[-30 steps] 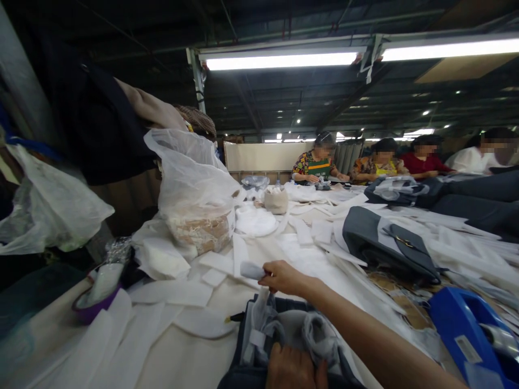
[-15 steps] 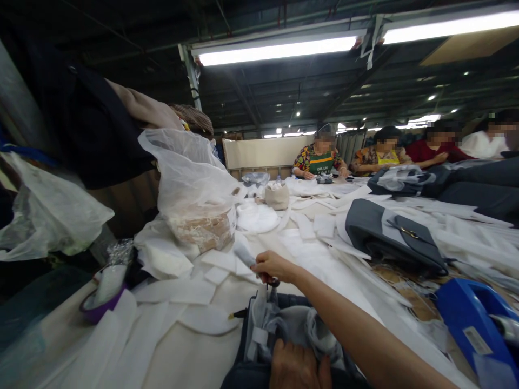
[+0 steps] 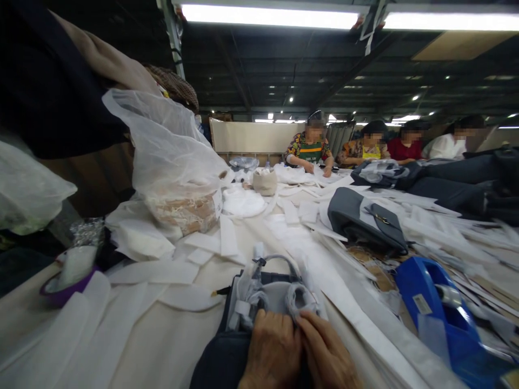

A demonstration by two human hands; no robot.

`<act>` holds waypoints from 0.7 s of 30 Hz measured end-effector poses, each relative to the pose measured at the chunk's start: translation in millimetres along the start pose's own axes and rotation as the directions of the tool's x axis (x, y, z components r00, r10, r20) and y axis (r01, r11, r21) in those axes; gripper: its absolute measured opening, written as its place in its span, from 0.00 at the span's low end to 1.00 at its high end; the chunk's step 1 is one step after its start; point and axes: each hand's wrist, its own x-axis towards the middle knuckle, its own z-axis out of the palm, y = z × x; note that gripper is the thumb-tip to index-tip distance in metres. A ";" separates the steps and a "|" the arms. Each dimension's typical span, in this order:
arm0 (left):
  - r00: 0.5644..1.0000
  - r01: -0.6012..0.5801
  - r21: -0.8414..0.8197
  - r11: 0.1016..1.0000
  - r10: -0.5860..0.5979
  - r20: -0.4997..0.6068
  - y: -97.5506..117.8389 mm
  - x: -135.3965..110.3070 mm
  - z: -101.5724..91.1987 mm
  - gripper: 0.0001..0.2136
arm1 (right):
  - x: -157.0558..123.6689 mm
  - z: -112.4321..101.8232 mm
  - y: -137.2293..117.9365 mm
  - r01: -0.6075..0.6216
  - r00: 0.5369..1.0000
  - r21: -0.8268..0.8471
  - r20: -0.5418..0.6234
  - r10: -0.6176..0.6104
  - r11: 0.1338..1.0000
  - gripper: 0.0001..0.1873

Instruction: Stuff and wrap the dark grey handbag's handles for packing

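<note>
A dark bag (image 3: 221, 354) lies in front of me, with a looped top handle (image 3: 287, 261) and parts wrapped in clear plastic and white foam. My left hand (image 3: 273, 346) is curled over the bag's near edge, its fingertips hidden. Close against it, my right hand (image 3: 326, 346) has its fingers together and bent down at the same edge; its thumb is hidden. Just beyond the right fingertips sits a coiled, wrapped strap (image 3: 300, 298). A dark cord end with a yellow tip (image 3: 217, 292) sticks out at the bag's left.
White foam sheets (image 3: 154, 273) cover much of the table. A blue tape dispenser (image 3: 425, 302) stands right, behind it another dark bag (image 3: 365, 219). At left are a plastic-wrapped bundle (image 3: 182, 210) and a purple tape roll (image 3: 68, 289). Several people sit at the far side.
My right hand has let go of the handle's far end and come back beside my left hand. The handle now stands up in a loop. The view has shifted slightly.
</note>
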 end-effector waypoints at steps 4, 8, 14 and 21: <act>0.969 0.070 -0.011 0.997 -0.066 0.237 -4.9 14.7 -23.5 0.14 | -19.2 5.2 1.9 -0.057 0.995 -0.107 0.077 0.065 0.993 0.27; 0.916 0.137 0.076 0.988 -0.156 0.370 -19.9 42.0 -36.3 0.12 | -2.8 -0.9 -8.7 -0.077 0.997 -0.147 0.015 0.080 0.986 0.20; 0.877 0.195 0.137 0.971 -0.235 0.419 -39.8 72.3 -25.9 0.14 | 5.9 -4.4 -19.3 -0.087 0.996 -0.153 -0.027 0.084 0.984 0.20; 0.867 0.245 0.219 0.945 -0.314 0.387 -20.4 88.1 -13.0 0.14 | 7.1 -5.8 -22.9 -0.143 0.990 -0.108 -0.012 0.142 0.984 0.16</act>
